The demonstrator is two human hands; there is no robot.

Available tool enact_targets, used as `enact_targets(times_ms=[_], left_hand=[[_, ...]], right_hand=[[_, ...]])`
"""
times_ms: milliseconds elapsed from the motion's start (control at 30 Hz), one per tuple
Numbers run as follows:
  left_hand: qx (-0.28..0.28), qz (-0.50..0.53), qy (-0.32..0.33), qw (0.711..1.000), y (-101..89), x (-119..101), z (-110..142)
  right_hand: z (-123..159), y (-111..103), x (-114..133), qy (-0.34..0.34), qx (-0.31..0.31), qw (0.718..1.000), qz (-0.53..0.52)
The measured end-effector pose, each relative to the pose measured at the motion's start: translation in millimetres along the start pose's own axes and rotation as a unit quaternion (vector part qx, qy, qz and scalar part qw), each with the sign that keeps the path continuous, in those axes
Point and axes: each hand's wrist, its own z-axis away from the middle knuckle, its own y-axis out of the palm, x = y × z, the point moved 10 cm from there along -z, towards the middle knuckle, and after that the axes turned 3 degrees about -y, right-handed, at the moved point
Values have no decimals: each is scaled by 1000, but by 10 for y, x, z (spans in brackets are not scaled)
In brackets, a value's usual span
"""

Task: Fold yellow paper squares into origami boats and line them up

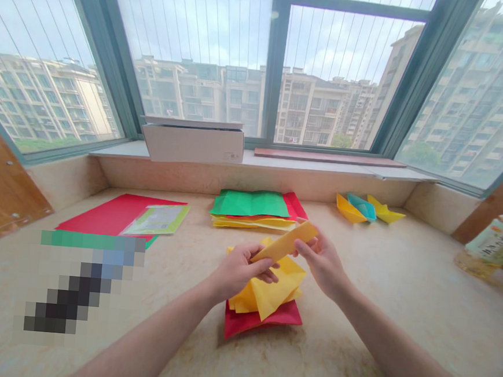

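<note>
Folded yellow strip, one, held near its ends by left grip and right grip. Beneath both: yellow sheets over red paper. Beyond: green-topped paper stack.

A beige, mottled tabletop carries a pile of yellow and red paper, with a green-topped paper stack behind it. Red-topped sheets lie left; three folded paper boats and a bottle sit right.

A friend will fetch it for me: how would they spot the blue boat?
Find the counter below the window. Past the right hand, toward the back right, the blue boat sits between two yellow boats; its colour sets it apart from both.
</note>
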Motion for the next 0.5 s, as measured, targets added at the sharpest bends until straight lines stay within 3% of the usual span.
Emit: enact_targets(times_ms=[200, 333, 500], left_hand=[[22, -6, 21, 1000, 63, -70, 24], [29, -60, 24, 997, 95, -43, 24], [57, -177, 7, 983, 160, 130, 12]], right_hand=[[26, 65, -112, 69, 16, 996, -50], [40, 83, -21, 51, -5, 996, -67], [124, 198, 53, 1, 35, 999, 33]])
